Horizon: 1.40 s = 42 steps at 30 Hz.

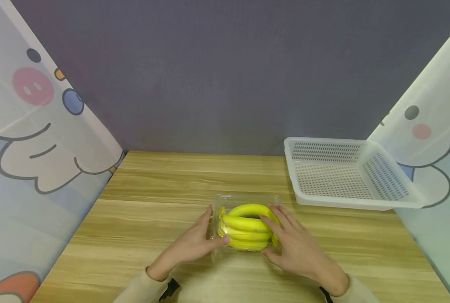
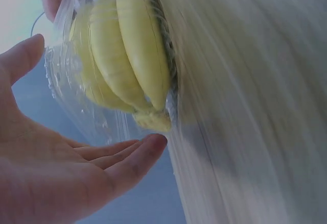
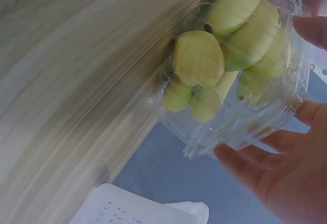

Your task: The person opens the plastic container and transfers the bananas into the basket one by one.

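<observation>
A bunch of yellow bananas (image 1: pixel 247 226) lies inside a clear plastic box (image 1: pixel 244 198) on the wooden table. At the box's left side is my left hand (image 1: pixel 192 242), thumb by the front corner and fingers stretched along the side. The left wrist view shows those fingers extended around the box (image 2: pixel 57 81) with a gap to the palm. My right hand (image 1: pixel 300 248) spans the right end, its fingers over the top and its thumb low at the front. Seen from the right wrist, straight fingertips touch the box (image 3: pixel 240 132) along its edge, and banana ends (image 3: pixel 198 58) show through the plastic.
A white perforated plastic basket (image 1: pixel 342 202) stands at the back right of the wooden table (image 1: pixel 164 181). Behind the table rises a dark grey panel (image 1: pixel 210 75). Cartoon-printed sheets (image 1: pixel 58 155) flank both sides.
</observation>
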### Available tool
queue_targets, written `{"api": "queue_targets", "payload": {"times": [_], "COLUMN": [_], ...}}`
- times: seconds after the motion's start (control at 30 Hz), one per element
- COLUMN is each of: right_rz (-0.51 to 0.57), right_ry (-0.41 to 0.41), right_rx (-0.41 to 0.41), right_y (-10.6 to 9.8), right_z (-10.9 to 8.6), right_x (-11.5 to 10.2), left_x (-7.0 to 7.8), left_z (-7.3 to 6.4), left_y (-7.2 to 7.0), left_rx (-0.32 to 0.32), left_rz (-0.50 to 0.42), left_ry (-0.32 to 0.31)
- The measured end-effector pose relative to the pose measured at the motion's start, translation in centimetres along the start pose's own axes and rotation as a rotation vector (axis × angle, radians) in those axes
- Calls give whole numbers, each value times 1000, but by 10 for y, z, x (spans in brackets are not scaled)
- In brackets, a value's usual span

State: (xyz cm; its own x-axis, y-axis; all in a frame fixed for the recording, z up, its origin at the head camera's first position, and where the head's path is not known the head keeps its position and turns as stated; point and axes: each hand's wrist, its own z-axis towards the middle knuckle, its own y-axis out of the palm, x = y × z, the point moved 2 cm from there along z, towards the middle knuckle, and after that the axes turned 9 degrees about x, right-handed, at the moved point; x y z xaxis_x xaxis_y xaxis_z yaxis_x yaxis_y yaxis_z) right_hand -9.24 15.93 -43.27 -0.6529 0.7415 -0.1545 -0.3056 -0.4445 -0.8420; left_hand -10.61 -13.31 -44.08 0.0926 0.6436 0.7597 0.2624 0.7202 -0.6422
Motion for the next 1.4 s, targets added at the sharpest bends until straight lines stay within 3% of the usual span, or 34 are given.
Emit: {"api": "queue_targets", "payload": {"times": [0.1,0.37,0.53,0.9,1.13,1.4], "right_rz": [-3,-22,-35,-82,-104,-108], "right_ry": [-4,-14,-22,-106,-168,-224], "right_rx": [10,29,28,57,69,111], "right_y": [1,5,6,12,13,15], "right_z": [0,2,3,7,9,10], "right_x": [1,4,6,12,13,15], "left_x": [-1,-2,-4,-2,0,4], "left_z": [4,12,14,17,16,15], "left_y": [3,4,4,4,6,7], "left_rx": [-6,-31,-60,-55,-29,-11], "left_rz": [-45,-297,-402,-317,-214,-193], "left_ry": [-19,-81,-126,-84,-65,-70]}}
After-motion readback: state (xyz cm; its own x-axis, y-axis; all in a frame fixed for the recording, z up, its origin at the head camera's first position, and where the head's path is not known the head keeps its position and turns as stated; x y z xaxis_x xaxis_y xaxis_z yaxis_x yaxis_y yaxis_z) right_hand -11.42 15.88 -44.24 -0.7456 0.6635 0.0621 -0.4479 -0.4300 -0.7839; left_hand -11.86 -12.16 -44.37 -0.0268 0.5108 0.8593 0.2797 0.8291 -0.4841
